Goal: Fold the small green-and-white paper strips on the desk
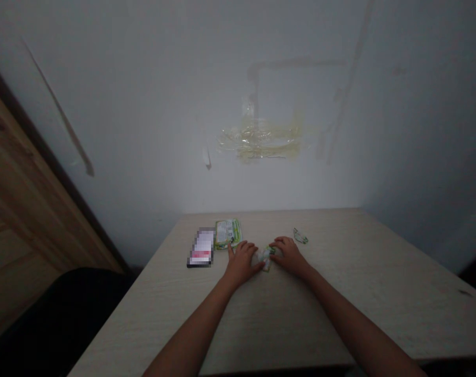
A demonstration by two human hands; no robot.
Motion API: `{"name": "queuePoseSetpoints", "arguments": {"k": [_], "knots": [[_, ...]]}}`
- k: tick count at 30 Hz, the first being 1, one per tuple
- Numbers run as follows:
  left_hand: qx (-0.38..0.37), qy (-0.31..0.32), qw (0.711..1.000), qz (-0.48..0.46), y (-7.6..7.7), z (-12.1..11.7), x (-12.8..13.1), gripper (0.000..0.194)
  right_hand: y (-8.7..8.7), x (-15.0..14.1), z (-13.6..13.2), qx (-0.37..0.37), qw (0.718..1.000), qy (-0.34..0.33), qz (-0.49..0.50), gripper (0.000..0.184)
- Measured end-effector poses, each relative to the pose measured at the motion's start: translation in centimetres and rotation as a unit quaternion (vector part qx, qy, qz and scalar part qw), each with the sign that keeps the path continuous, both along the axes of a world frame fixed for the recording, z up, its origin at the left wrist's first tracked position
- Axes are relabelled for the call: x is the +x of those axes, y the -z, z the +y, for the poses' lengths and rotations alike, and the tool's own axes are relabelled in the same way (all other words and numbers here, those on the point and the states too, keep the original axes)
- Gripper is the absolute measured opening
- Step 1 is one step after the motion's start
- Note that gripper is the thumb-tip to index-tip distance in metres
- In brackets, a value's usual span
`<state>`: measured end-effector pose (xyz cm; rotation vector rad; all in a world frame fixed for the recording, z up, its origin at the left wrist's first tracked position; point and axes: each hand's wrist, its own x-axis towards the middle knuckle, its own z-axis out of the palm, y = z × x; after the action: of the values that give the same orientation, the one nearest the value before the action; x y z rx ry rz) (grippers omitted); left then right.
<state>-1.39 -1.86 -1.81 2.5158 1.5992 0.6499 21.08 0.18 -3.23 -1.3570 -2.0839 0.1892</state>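
A small white-and-green plastic wrapper (266, 256) lies on the table between my hands. My left hand (241, 263) grips its left side, with the thumb at the near edge and the other fingers curved. My right hand (291, 257) pinches the right side, its fingers bent over the far part. The fingers partly cover the wrapper, so its full shape is hidden. Just beyond my left hand lies a green-and-white printed soft packet (228, 233). A narrow green-and-white wrapper piece (300, 235) rests beyond my right hand.
A phone (201, 248), its screen pixelated, lies left of the packet. The pale wooden table (379, 293) meets a grey wall (143, 104) bearing clear tape (261, 137). At the left are wooden boards (33, 173) and a dark object (65, 309).
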Motion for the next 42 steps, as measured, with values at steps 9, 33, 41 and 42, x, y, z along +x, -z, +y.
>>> {"name": "queuePoseSetpoints", "arguments": {"k": [9,33,41,42], "knots": [[0.013,-0.027,1.000,0.003,0.1,0.1,0.0,0.041,0.1,0.5,0.5,-0.011,0.999,0.005,0.050,0.039],[-0.012,-0.014,0.999,-0.047,-1.0,-0.2,-0.1,0.021,-0.4,0.3,-0.1,-0.013,0.999,-0.003,0.049,0.017],[-0.021,-0.032,0.998,-0.049,-0.8,0.1,0.0,0.011,-0.4,0.3,0.0,-0.008,0.999,0.003,0.036,0.013],[-0.022,-0.036,0.998,-0.048,-0.8,0.0,0.0,0.011,-0.5,0.4,0.0,-0.009,0.999,0.002,0.033,0.013]]}}
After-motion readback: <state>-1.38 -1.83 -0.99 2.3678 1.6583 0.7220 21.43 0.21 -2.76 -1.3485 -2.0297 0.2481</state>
